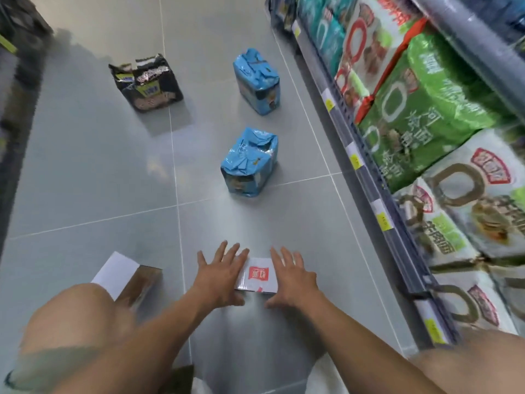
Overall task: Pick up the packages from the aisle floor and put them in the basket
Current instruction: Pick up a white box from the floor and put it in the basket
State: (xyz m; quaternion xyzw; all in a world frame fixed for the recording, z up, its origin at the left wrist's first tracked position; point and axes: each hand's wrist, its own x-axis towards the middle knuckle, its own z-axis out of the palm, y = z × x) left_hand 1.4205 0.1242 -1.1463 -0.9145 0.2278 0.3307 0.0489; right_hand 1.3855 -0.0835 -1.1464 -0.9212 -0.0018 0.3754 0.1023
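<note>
A white package with a red label (257,275) lies on the grey tiled floor just in front of me. My left hand (220,275) rests on its left side and my right hand (292,277) on its right side, fingers spread, pressing in from both sides. Further up the aisle stand a blue package (248,163), a second blue package (257,81) and a black package (147,82). A white and brown package (125,277) lies by my left knee. No basket is in view.
A low shelf (366,177) full of green and white noodle bags runs along the right side. Dark shelving (17,81) borders the aisle on the left. My bare knees fill the bottom corners.
</note>
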